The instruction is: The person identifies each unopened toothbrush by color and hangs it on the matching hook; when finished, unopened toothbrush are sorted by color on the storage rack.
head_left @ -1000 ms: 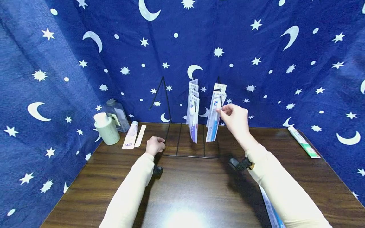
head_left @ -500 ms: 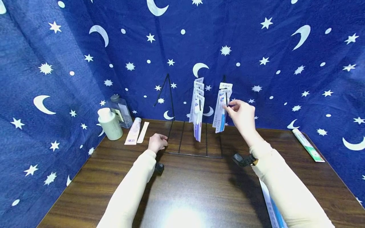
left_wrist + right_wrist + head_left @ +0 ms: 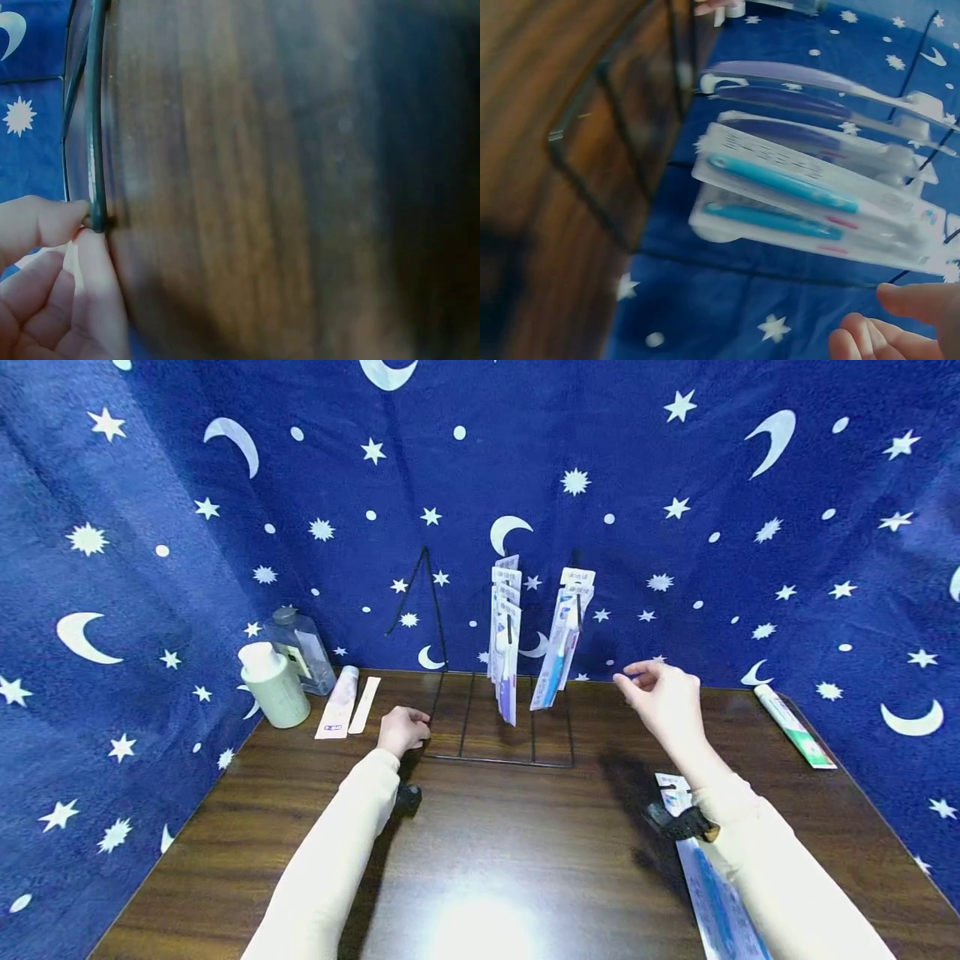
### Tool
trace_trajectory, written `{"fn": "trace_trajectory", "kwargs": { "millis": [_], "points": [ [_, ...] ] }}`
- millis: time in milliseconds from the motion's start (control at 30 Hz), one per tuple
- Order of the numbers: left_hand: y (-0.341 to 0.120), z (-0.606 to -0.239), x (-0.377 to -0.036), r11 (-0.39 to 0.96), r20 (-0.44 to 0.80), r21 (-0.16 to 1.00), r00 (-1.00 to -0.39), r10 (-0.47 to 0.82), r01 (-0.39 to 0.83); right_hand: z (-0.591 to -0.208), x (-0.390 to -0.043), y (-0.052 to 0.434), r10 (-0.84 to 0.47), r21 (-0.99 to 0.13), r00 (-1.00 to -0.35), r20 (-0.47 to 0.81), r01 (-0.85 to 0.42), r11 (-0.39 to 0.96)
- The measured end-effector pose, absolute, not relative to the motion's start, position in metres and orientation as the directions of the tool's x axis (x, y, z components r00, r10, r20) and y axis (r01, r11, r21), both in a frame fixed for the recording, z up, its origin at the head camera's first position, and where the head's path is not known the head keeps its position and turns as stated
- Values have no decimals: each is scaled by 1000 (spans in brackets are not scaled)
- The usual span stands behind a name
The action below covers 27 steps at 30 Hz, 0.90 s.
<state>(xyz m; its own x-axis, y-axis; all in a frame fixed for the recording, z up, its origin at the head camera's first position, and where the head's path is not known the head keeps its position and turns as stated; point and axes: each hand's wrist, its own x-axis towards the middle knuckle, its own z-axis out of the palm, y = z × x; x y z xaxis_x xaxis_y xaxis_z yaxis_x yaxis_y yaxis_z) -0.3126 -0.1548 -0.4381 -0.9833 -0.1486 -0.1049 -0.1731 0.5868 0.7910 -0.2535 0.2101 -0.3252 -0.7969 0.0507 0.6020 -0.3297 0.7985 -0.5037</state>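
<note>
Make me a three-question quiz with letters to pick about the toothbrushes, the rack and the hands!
1. Where is the left hand?
A. on the wire rack's base
B. on the green bottle
C. in the air

2. What colour are the toothbrushes on the right hook?
A. purple
B. blue
C. red

3. What is the right hand doing?
A. gripping a pack
B. pressing the table
C. open, holding nothing

Answers: 1 A, its fingers pinch the wire rack corner. 2 B, blue handles show in the packs. 3 C, its fingers are spread, apart from the packs.
</note>
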Motion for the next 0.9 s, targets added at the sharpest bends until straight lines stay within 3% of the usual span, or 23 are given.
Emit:
{"fn": "trace_trajectory", "kwargs": {
  "millis": [233,467,733,900],
  "points": [
    [-157,-436,-310,600,-83,785,-986,-145,-154,-355,-232,243,-4,-445,-857,516,-272,853],
    [-155,-438,-310,597,-86,788,-987,-134,-150,-377,-207,278,-48,-418,-968,245,-150,896],
    [-156,-440,-309,610,-94,777,-986,-135,-157,-398,-184,301,-75,-374,-997,8,-72,924],
    [-156,-439,-310,607,-85,782,-988,-125,-144,-409,-177,303,-71,-427,-997,2,-65,902]
  ]
}}
